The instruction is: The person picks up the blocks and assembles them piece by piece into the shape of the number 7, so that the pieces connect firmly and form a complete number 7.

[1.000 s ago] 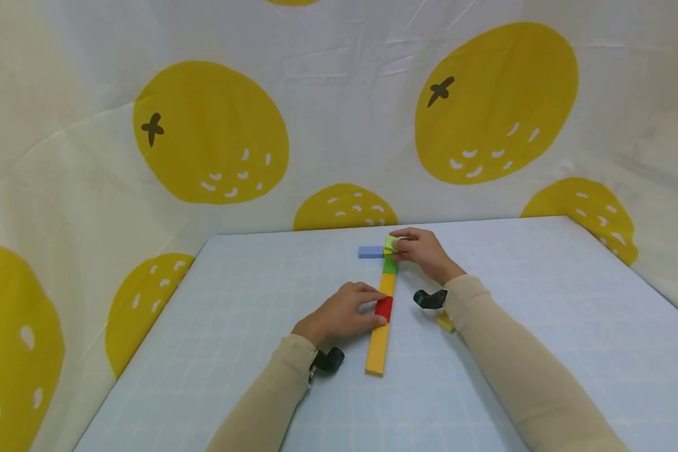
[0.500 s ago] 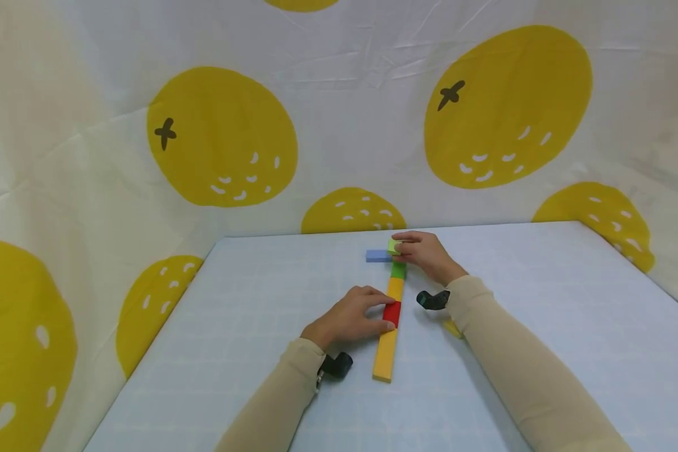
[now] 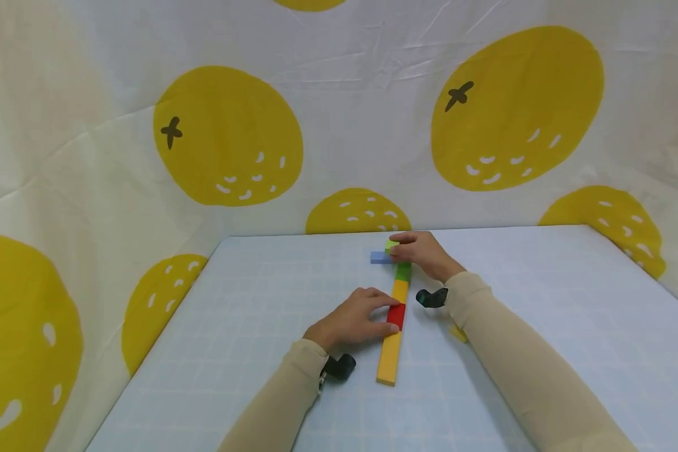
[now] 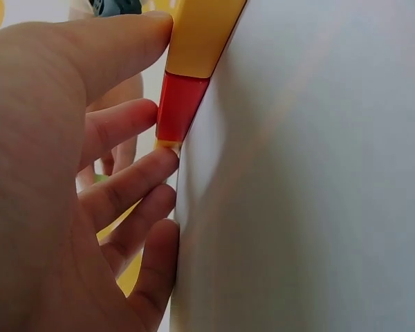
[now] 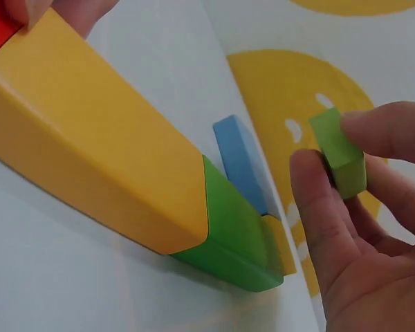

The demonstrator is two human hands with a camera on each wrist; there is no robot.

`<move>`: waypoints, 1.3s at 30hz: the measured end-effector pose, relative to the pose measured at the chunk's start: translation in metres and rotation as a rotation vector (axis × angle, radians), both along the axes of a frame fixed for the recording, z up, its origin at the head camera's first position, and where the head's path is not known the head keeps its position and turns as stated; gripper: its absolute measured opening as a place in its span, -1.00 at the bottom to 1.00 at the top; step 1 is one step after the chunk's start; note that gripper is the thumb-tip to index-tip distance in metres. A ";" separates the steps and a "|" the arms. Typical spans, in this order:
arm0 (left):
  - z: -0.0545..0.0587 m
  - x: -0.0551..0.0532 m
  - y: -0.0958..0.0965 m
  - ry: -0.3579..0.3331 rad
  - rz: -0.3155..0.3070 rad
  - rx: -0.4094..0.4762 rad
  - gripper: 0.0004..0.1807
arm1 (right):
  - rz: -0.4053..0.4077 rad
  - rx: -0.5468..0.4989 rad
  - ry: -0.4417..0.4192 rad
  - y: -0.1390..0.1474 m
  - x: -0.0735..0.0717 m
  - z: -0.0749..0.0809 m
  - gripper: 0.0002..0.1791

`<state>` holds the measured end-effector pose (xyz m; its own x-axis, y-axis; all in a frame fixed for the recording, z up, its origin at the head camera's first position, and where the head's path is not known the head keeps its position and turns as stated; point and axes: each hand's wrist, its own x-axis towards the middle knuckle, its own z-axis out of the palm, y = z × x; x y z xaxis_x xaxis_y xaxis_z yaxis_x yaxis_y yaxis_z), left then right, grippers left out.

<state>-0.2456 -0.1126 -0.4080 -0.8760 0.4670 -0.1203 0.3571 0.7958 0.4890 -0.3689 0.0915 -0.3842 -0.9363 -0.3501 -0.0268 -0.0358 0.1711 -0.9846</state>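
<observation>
A row of wooden blocks runs away across the table: a long orange block point(image 3: 388, 361), a red block point(image 3: 396, 317), another orange block point(image 3: 400, 290) and a green block point(image 3: 403, 272). At its far end lie a small yellow block point(image 5: 280, 242) and a blue block point(image 3: 381, 257) pointing left. My left hand point(image 3: 355, 319) rests along the row's left side; the thumb touches the near orange block, and a fingertip touches the red one. Between thumb and fingers, my right hand point(image 3: 426, 254) pinches a light green block point(image 5: 339, 145), held above the row's far end.
A loose yellow block point(image 3: 459, 333) lies right of the row, partly hidden by the right sleeve point(image 3: 520, 351). The table's far edge is just beyond the blue block, with a patterned cloth point(image 3: 367, 144) hanging behind it.
The right hand has shifted the light green block slightly left relative to the row, toward the blue block. The left hand stays beside the red block. The head view has shifted a little.
</observation>
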 end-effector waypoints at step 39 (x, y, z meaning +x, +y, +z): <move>-0.001 -0.003 -0.007 -0.012 -0.072 0.068 -0.39 | 0.022 0.523 0.335 -0.043 -0.032 -0.003 -0.59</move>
